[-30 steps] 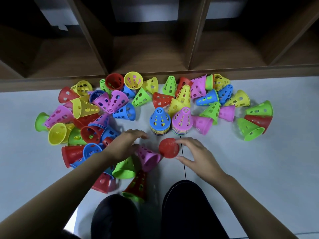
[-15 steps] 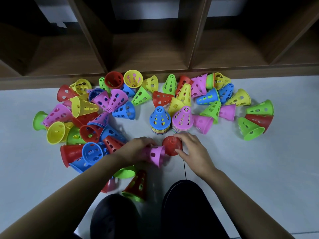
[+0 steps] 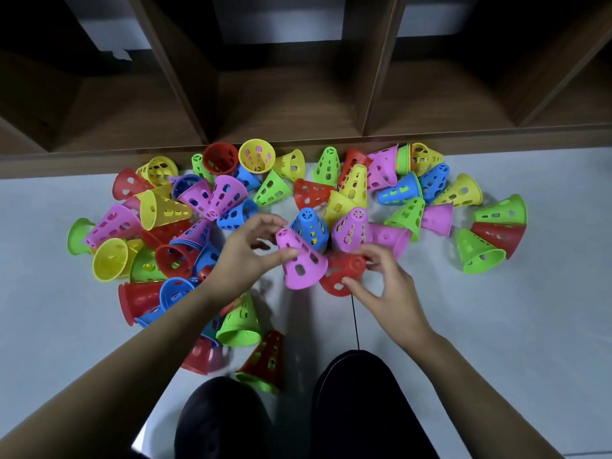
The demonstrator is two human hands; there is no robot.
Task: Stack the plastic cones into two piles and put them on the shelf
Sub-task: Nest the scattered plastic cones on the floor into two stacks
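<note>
Both hands have come up off the floor since half a second ago: the left hand (image 3: 243,256) now holds the pink cone (image 3: 299,261) lifted and upright-ish, tip tilted up-left, where it lay on its side before; the right hand (image 3: 385,286) has turned the red cone (image 3: 342,271) so its narrow end points right. Left fingers clamped on the pink cone's side, thumb on the near face. Right thumb and fingertips pinched on the red cone, at its tip and lower rim. The two cones touch, pink overlapping the red one's left edge; neither is nested in the other. Just behind them two piles stand upright on the floor (image 3: 496,326): blue-topped pile (image 3: 309,226) left, pink-topped pile (image 3: 352,228) right, side by side, unchanged. Pink cone partly covers the blue pile's base. Loose cones lie scattered in an arc: dense heap to the left of the left hand, a row along the shelf (image 3: 288,104) base, a looser group to the right ending in two green cones and a red one. A green cone (image 3: 240,321) and a red cone over a green one (image 3: 265,362) lie near the knees (image 3: 357,409). Shelf compartments hold no cones. A dark floor seam runs from the red cone toward the right knee.
</note>
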